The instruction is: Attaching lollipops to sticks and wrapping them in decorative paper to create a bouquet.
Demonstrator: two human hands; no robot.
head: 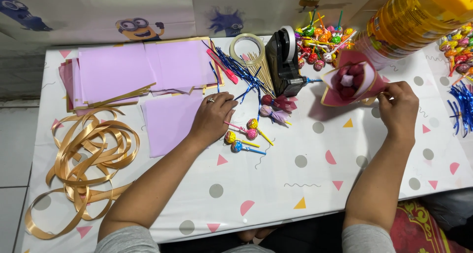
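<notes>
Left hand (213, 116): resting palm down on the bench (305, 184), fingers loosely curled, not gripping anything, ring on one finger. Fingertips sit right at the edge of a loose lilac tissue paper sheet (167, 122).
Right hand (398, 106): pinched shut on the bottom of a pink paper cone bouquet packed with dark red wrapped sweets (351, 79), held tilted with the open end toward 10 o'clock.
Loose lollipops (244, 137): few colourful ones on sticks lying just at 4 o'clock of the left hand, not touching it as far as I can see.
Black tape dispenser (284, 61): at 12, between the two hands, with a clear tape roll (248, 48) beside it.
Gold satin ribbon (86, 164): big tangled heap at 9 o'clock.
Lilac paper stack (133, 68): at 11.
Lollipop pile (320, 43): at 1 o'clock, behind the cone.
</notes>
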